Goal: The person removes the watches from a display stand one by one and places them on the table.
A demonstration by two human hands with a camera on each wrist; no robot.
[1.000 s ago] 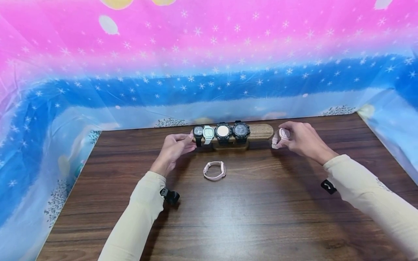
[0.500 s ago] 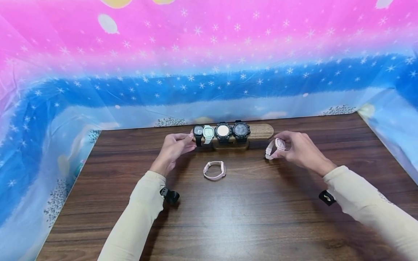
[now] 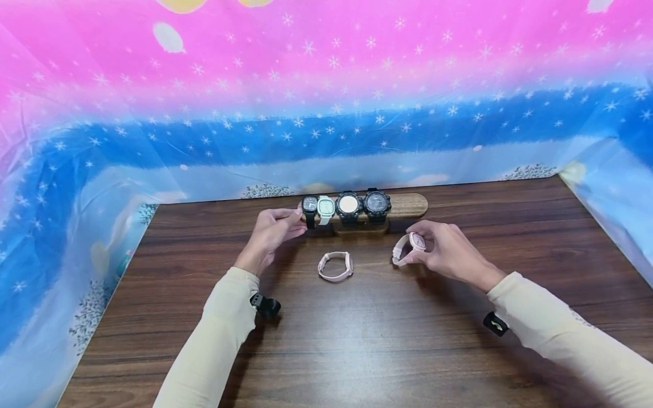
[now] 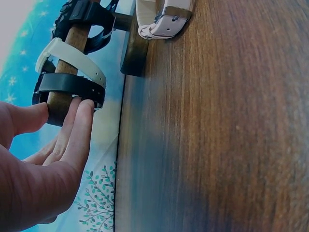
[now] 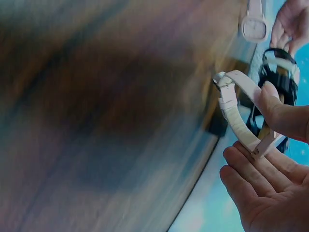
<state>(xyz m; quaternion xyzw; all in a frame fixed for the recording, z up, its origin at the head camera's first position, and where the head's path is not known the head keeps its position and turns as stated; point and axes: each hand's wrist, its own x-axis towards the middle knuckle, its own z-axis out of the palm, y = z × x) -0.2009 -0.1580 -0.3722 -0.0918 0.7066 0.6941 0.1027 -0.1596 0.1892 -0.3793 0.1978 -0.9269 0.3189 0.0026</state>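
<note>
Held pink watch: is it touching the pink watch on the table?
Apart: the head view shows tabletop between the held watch and the other watch.

Dk brown wood-grain table [image 3: 306, 345]; pink/blue cloth backdrop [image 3: 214, 141] behind, w/ white snowflakes [image 3: 308, 47]; pale glare [image 3: 359, 334] nr table ctr

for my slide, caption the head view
Left hand holds one end of a wooden stand with four watches; right hand holds a pink watch.

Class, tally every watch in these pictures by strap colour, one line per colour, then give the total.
Black watches on the wooden stand: 3
Pale mint watch on the wooden stand: 1
Pink watches, one on the table, one in the right hand: 2
Total: 6
</note>
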